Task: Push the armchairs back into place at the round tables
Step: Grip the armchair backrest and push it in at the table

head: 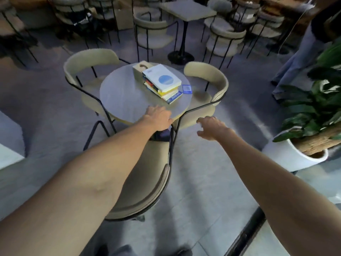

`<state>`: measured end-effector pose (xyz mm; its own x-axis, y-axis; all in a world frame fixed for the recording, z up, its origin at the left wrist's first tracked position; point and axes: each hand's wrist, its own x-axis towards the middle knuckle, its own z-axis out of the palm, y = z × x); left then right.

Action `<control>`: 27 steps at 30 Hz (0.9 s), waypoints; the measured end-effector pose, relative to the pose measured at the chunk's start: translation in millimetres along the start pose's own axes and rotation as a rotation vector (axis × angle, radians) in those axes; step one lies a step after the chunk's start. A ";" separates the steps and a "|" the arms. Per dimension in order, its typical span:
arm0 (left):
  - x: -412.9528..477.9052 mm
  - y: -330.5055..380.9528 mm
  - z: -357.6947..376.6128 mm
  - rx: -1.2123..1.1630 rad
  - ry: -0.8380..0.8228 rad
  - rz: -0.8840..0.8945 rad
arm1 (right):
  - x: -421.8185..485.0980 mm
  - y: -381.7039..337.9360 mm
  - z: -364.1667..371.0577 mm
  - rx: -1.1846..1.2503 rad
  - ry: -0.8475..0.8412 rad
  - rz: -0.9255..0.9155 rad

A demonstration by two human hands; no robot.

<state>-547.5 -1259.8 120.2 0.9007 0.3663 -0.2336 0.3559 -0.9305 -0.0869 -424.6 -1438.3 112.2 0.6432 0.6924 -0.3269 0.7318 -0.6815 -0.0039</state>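
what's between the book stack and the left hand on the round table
Nothing: in the head view, only bare tabletop lies between the book stack and the left hand, which rests at the near edge.

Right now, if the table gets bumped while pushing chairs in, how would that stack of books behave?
The stack of books is fanned out, its lower books jutting sideways, so a jolt could probably slide them further. It sits near the round table edge by a blue card, so something might fall off.

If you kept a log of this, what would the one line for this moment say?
left hand: resting on round table edge | right hand: open, reaching toward right armchair | near armchair: tucked in
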 end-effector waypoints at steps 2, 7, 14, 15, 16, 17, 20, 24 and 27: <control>23.4 27.8 -16.9 -0.010 0.010 -0.017 | 10.9 33.4 -16.3 0.005 0.028 -0.020; 97.5 81.5 -39.2 0.019 0.059 -0.058 | 56.6 104.7 -44.1 -0.036 0.055 -0.084; 237.2 104.8 -55.0 0.045 0.077 -0.124 | 175.4 178.2 -79.0 -0.091 0.034 -0.152; 260.9 104.8 -58.6 0.046 0.069 -0.140 | 196.1 187.9 -87.3 -0.105 0.025 -0.155; 285.0 104.3 -64.2 0.047 0.062 -0.153 | 216.2 197.5 -95.5 -0.125 0.021 -0.153; 307.7 103.9 -70.6 0.039 0.064 -0.165 | 235.0 206.6 -103.5 -0.153 0.016 -0.157; 366.6 104.9 -88.5 -0.010 0.089 -0.197 | 283.1 231.2 -120.8 -0.191 0.009 -0.193; 434.5 111.5 -100.6 -0.035 0.051 -0.270 | 349.1 264.4 -133.2 -0.207 -0.012 -0.280; 479.0 114.3 -97.8 -0.044 0.032 -0.341 | 411.4 286.1 -141.4 -0.242 -0.034 -0.363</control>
<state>-51.0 -1190.3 93.1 0.7356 0.6565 -0.1674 0.6472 -0.7539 -0.1127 81.2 -1315.0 110.2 0.3297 0.8660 -0.3759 0.9434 -0.3176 0.0957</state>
